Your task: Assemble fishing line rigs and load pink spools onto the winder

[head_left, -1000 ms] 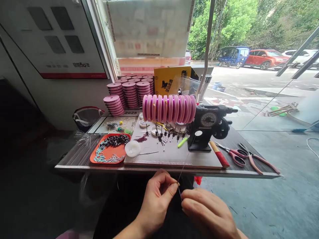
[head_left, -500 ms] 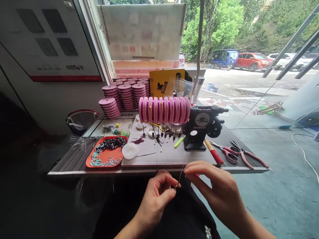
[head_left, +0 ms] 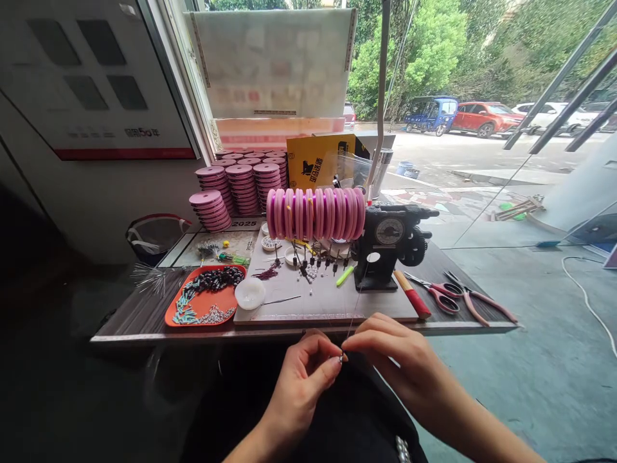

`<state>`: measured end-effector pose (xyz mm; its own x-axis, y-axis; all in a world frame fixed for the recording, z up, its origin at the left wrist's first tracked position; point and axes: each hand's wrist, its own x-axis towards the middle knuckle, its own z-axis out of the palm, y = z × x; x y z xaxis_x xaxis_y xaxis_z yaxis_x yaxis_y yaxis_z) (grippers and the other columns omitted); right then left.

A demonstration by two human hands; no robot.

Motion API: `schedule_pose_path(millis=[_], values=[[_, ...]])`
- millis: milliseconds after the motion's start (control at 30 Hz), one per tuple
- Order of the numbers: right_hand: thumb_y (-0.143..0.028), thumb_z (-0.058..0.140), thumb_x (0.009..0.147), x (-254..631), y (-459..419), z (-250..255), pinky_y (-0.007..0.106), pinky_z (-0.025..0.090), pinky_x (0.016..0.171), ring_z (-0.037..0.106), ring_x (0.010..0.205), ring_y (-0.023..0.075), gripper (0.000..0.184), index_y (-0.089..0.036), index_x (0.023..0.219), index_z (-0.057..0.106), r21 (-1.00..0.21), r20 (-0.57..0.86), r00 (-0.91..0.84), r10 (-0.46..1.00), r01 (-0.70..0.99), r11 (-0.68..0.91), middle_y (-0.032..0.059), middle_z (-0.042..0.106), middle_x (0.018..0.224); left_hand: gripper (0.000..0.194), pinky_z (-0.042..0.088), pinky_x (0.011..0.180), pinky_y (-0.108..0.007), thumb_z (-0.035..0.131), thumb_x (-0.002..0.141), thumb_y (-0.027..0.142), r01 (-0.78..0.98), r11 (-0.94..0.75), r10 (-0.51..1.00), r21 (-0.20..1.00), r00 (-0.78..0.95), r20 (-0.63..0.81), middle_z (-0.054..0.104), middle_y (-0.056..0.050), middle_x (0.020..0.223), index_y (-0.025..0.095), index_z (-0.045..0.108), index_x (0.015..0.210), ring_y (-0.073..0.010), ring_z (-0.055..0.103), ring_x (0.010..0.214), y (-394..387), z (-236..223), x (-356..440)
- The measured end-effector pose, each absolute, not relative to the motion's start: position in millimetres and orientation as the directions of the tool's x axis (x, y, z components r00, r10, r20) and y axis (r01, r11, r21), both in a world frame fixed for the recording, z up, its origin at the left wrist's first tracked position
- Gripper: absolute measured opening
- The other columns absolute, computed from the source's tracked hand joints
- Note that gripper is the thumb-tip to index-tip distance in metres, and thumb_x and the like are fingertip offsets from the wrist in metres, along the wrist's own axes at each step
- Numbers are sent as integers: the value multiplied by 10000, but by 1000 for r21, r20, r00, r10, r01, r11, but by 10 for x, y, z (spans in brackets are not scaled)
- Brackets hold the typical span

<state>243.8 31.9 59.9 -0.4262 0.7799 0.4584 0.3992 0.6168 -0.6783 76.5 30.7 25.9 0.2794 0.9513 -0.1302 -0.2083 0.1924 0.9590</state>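
**Left hand (head_left: 299,379) and right hand (head_left: 409,360) meet at a tiny piece (head_left: 341,357)**

The table (head_left: 130,315) spans the view, its near edge just beyond the fingers. On it lies a pale board (head_left: 318,308), which probably keeps small parts on a light, flat ground where they show up well. Stacks of pink spools (head_left: 241,193) stand at the back, likely to leave the front free. A row of pink spools (head_left: 315,213) sits sideways beside a black geared machine (head_left: 376,270), perhaps lined up so that each can be reached. The orange tray (head_left: 205,297), at the left, gathers dark, turquoise and silvery bits; its raised rim would stop them rolling off. Pliers (head_left: 499,308) and scissors (head_left: 438,296) lie at the right with their handles towards the person, apparently for quick pick-up.

The hands are in front of the table edge. The left one is nearly closed, thumb and forefinger pinching the tiny piece, seemingly to steady it. The right one has its fingertips drawn in at the same spot; whether they grip the piece, the thin line (head_left: 357,305) or neither, I cannot tell.

The line fades against the board, and its upper end is hard to trace. Fingers cover most of the tiny piece, so its shape is unclear.
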Motion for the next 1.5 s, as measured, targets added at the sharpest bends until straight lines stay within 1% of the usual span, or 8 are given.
schedule_pose_path(millis=[167, 300, 533, 867, 1033, 1200, 1367, 1500], values=[[-164, 338, 923, 2459, 309, 634, 238, 451, 619, 539, 680, 139, 153, -195, 953, 484, -634, 402, -426, 810, 509, 582, 33, 571, 784, 195, 304, 513, -206, 676, 663, 330, -194, 182, 956, 964, 266, -127, 483, 4, 685, 145, 617, 677, -91, 391, 564, 301, 235, 760], [-119, 315, 889, 2449, 332, 673, 229, 416, 540, 497, 607, 135, 151, -191, 892, 448, -518, 415, -492, 766, 564, 643, 21, 530, 719, 168, 305, 513, -207, 674, 668, 310, -198, 185, 956, 963, 264, -129, 475, 8, 690, 151, 622, 678, -89, 389, 567, 305, 227, 753], [-78, 370, 868, 2470, 346, 725, 215, 350, 532, 443, 587, 119, 130, -191, 847, 430, -506, 304, -593, 745, 562, 654, -7, 472, 711, 162, 291, 502, -205, 666, 683, 301, -202, 181, 956, 963, 267, -124, 460, 16, 689, 147, 614, 686, -79, 374, 550, 318, 213, 752], [8, 400, 788, 2351, 408, 720, 227, 317, 521, 419, 593, 137, 203, -188, 742, 422, -422, 289, -693, 660, 527, 738, -10, 484, 661, 178, 336, 613, -227, 640, 708, 313, -127, 115, 963, 985, 256, -80, 458, 4, 690, 147, 590, 665, -122, 412, 655, 295, 263, 741], [-75, 457, 826, 2362, 403, 583, 226, 392, 578, 503, 638, 140, 115, -177, 841, 508, -575, 386, -518, 763, 512, 638, 10, 557, 713, 186, 312, 561, -218, 641, 704, 313, -128, 104, 973, 986, 216, -75, 444, 12, 685, 145, 596, 639, -101, 390, 604, 297, 266, 763], [-184, 541, 825, 2394, 362, 455, 212, 401, 541, 541, 572, 124, 92, -174, 757, 602, -778, 313, -352, 882, 438, 451, 0, 590, 650, 162, 259, 492, -211, 652, 682, 289, -181, 151, 967, 972, 233, -107, 428, 31, 633, 143, 599, 634, -70, 341, 522, 308, 263, 782], [-206, 547, 825, 2382, 383, 423, 215, 401, 562, 544, 605, 129, 120, -173, 735, 620, -842, 293, -301, 907, 369, 394, 2, 596, 663, 44, 265, 507, -214, 573, 636, 138, -234, 242, 941, 941, 294, -169, 421, 50, 571, 159, 584, 673, -76, 334, 517, 302, 228, 762], [-231, 558, 827, 2373, 415, 434, 215, 400, 562, 536, 608, 130, 140, -167, 723, 626, -860, 289, -310, 906, 332, 388, 4, 584, 659, 228, 244, 497, -206, 487, 513, 28, -211, 286, 937, 935, 267, -226, 393, 61, 546, 169, 584, 664, -83, 298, 538, 296, 198, 748]])
